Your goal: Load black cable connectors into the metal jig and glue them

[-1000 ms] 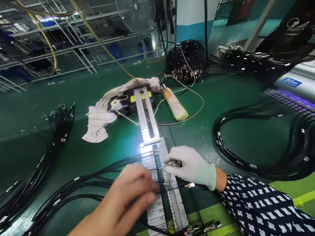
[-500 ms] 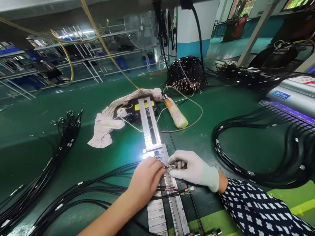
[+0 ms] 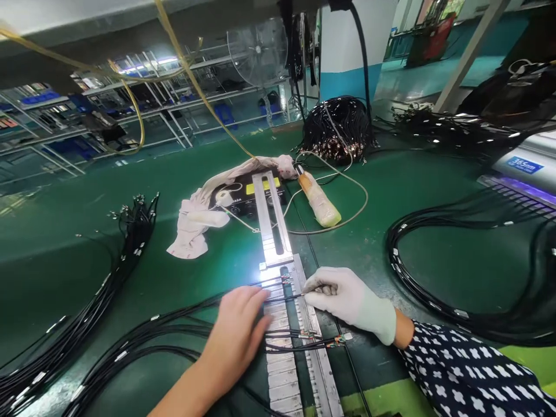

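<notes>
My right hand [image 3: 347, 298], in a white glove, pinches the end of a thin black cable [image 3: 284, 299] at the right side of a slotted metal fixture [image 3: 284, 379]. The cable runs left across the fixture to my bare left hand [image 3: 238, 324]. My left fingers lie stretched over it, with the thumb apart. Just beyond, another cable end with small coloured wires [image 3: 286, 279] rests across the fixture. Nearer to me, several cables with stripped, coloured wire ends [image 3: 336, 341] lie over the rail.
Black cable bundles [image 3: 125, 255] lie at left, and a coil [image 3: 393, 255] at right leads to a purple-lit 365nm unit [image 3: 525, 165]. Behind the fixture are a wrapped-handle tool [image 3: 321, 202], a black control box [image 3: 243, 202], pale cloth [image 3: 191, 231] and a heap of cables [image 3: 336, 130].
My left hand has moved left from the cable end, and its thumb has parted from the fingers. My right hand keeps its pinch. The view has shifted slightly.
</notes>
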A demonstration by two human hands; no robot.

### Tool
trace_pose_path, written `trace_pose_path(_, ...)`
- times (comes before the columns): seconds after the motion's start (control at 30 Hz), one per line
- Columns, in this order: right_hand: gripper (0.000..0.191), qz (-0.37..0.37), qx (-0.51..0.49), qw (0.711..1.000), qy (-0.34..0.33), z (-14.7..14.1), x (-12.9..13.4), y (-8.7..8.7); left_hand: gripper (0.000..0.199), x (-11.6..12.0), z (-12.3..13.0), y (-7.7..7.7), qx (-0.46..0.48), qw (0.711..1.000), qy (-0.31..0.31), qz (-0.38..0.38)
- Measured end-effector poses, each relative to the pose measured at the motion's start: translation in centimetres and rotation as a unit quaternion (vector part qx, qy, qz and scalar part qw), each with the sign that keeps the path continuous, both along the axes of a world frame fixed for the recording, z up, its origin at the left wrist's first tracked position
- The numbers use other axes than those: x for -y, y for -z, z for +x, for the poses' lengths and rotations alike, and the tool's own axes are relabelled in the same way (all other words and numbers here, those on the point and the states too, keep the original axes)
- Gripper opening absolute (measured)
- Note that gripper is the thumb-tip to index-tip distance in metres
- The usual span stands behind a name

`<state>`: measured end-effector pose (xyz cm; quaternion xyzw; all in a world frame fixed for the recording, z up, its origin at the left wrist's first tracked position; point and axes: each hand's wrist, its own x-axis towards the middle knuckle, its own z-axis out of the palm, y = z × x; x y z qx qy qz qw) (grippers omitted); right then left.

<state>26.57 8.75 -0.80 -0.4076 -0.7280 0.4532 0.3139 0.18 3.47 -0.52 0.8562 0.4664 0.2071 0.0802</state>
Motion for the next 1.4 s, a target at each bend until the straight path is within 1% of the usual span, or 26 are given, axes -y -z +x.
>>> trace_pose_path(0.07,0.006,-0.005,-0.001,1.000,0.004,0.1,0.1,0.0,0.021,-0.8,2.1,0.4,0.038,0.999,0.011,-0.029)
trace_pose_path(0.1,0.009,-0.013,-0.002,1.000,0.008,0.1,0.0,0.0,0.016,-1.1,2.5,0.6,0.051,0.998,0.012,-0.037)
trace_pose_path(0.17,0.020,-0.047,-0.022,0.998,0.020,0.2,-0.1,0.2,0.012,-1.6,2.1,0.9,0.069,0.996,0.007,-0.047)
trace_pose_path(0.23,0.028,-0.093,-0.063,0.993,0.038,0.2,-0.4,0.4,0.012,-1.8,0.5,1.1,0.082,0.995,-0.001,-0.053)
trace_pose_path(0.33,0.025,-0.127,-0.098,0.986,0.053,0.1,-0.8,0.7,0.015,-2.1,-1.9,1.1,0.090,0.994,0.001,-0.066)
trace_pose_path(0.43,0.023,-0.125,-0.079,0.988,0.050,0.1,-0.8,1.1,0.026,-2.4,-2.8,0.8,0.090,0.992,0.025,-0.089)
trace_pose_path(0.53,0.022,-0.117,-0.057,0.990,0.051,0.2,-0.7,1.4,0.037,-2.8,-2.8,0.5,0.040,0.992,0.074,-0.096)
trace_pose_path(0.63,0.022,-0.111,-0.041,0.991,0.055,0.2,-0.6,1.7,0.041,-3.4,-2.6,0.1,-0.010,0.991,0.108,-0.079)
trace_pose_path(0.73,0.021,-0.104,-0.027,0.992,0.058,0.2,-0.6,1.6,0.041,-3.9,-2.4,-0.1,-0.015,0.989,0.126,-0.073)
trace_pose_path(0.83,0.019,-0.100,-0.020,0.993,0.057,0.1,-0.7,1.4,0.038,-4.1,-2.2,-0.1,0.001,0.987,0.135,-0.090)
trace_pose_path(0.9,0.019,-0.094,-0.016,0.994,0.056,0.1,-0.7,1.2,0.036,-3.9,-2.1,0.1,0.005,0.987,0.134,-0.087)
trace_pose_path(0.93,0.019,-0.090,-0.013,0.994,0.057,0.1,-0.7,1.2,0.036,-3.6,-2.1,0.2,-0.002,0.990,0.124,-0.065)
trace_pose_path(1.0,0.019,-0.088,-0.011,0.994,0.057,0.1,-0.8,1.1,0.039,-2.8,-2.0,0.6,-0.036,0.996,0.081,0.006)
trace_pose_path(1.07,0.019,-0.088,-0.017,0.995,0.053,0.1,-0.9,1.2,0.043,-1.9,-2.0,1.1,-0.080,0.995,0.037,0.047)
trace_pose_path(1.13,0.019,-0.085,-0.023,0.995,0.049,0.0,-0.9,1.3,0.045,-1.4,-2.0,1.4,-0.099,0.994,0.030,0.039)
trace_pose_path(1.2,0.020,-0.080,-0.024,0.995,0.050,-0.1,-1.0,1.3,0.045,-1.2,-2.0,1.4,-0.090,0.995,0.047,0.013)
trace_pose_path(1.3,0.020,-0.067,-0.006,0.996,0.056,-0.2,-1.1,1.0,0.041,-1.6,-1.6,0.8,-0.087,0.995,0.053,0.005)
trace_pose_path(1.4,0.018,-0.049,0.005,0.997,0.058,-0.4,-0.9,0.5,0.034,-2.3,-0.5,0.1,-0.097,0.994,0.053,0.019)
